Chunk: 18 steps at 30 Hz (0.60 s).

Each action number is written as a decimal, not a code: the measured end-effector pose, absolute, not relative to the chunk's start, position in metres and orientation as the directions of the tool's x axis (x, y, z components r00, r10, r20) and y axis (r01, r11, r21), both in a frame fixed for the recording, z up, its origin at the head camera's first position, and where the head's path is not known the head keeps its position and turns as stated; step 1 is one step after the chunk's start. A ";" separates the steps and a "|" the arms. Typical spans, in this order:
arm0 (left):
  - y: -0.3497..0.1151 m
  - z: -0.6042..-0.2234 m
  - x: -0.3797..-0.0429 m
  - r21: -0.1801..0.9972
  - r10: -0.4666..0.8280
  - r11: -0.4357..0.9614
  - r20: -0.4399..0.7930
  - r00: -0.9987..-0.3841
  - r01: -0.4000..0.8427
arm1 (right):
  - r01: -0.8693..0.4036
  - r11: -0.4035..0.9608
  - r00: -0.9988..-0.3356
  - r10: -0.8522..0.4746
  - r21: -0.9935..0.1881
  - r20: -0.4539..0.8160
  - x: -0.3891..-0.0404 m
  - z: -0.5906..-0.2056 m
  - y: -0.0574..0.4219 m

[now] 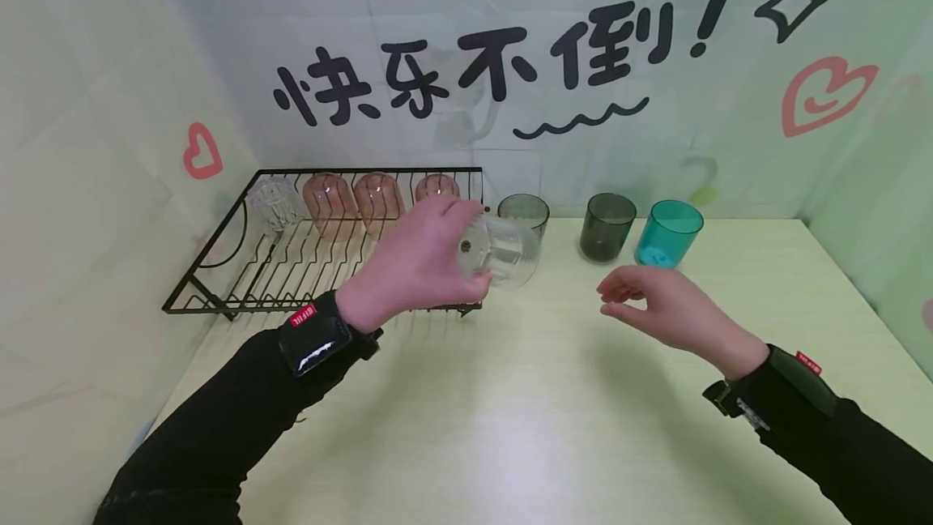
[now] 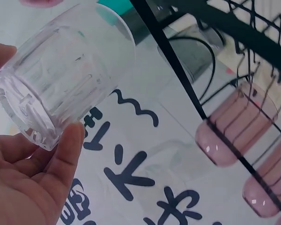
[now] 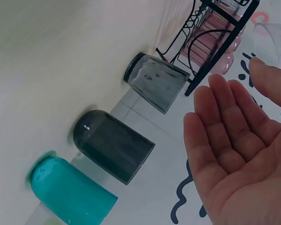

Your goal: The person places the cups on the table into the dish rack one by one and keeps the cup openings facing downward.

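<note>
My left hand (image 1: 426,262) grips a clear glass (image 1: 506,249) by its base, above the table beside the rack's right end. The glass lies tipped on its side in the air, its mouth toward the right. In the left wrist view, fingers and thumb (image 2: 70,145) pinch the thick faceted base. My right hand (image 1: 666,306) hovers over the table with nothing in it, fingers loosely bent and palm facing left. In front of it stand a teal glass (image 1: 669,233) and a dark grey glass (image 1: 607,227). A lighter grey glass (image 1: 525,205) is partly hidden behind the clear one.
A black wire rack (image 1: 197,311) stands at the back left against the wall. In it rest another clear glass (image 1: 275,205) and several pink glasses (image 1: 330,205), upside down. The pale table (image 1: 525,428) ends at a printed cloth wall (image 1: 437,140) behind.
</note>
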State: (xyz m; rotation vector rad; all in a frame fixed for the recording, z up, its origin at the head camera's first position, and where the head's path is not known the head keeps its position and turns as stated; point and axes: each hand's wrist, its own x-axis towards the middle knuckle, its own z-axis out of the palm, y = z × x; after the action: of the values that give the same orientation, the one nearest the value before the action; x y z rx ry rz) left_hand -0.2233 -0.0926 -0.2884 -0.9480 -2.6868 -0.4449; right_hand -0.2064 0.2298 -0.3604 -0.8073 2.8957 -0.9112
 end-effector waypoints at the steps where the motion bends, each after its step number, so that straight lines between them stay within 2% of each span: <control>1: -0.095 -0.288 -0.224 0.187 0.561 0.748 0.335 -0.757 0.637 | -0.474 0.713 -0.869 -0.474 -0.516 0.143 -0.206 -0.361 0.230; 5: -0.107 -0.288 -0.229 0.160 0.549 0.772 0.320 -0.772 0.615 | -0.475 0.760 -0.872 -0.476 -0.444 0.118 -0.205 -0.362 0.234; 8: -0.116 -0.288 -0.233 0.164 0.516 0.803 0.288 -0.807 0.573 | -0.471 0.785 -0.874 -0.478 -0.404 0.090 -0.205 -0.363 0.236; 13: -0.134 -0.289 -0.240 0.159 0.441 0.863 0.224 -0.869 0.479 | -0.464 0.808 -0.873 -0.487 -0.364 0.031 -0.206 -0.367 0.240; 18: -0.155 -0.287 -0.245 0.144 0.393 0.894 0.208 -0.896 0.425 | -0.457 0.819 -0.873 -0.488 -0.346 -0.002 -0.205 -0.371 0.245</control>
State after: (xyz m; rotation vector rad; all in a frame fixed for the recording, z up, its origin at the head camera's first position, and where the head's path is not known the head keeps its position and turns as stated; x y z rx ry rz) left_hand -0.2453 -0.1553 -0.2873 -0.6282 -2.8865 -0.2778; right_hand -0.2052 0.2447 -0.3707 -0.7570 2.9101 -0.5186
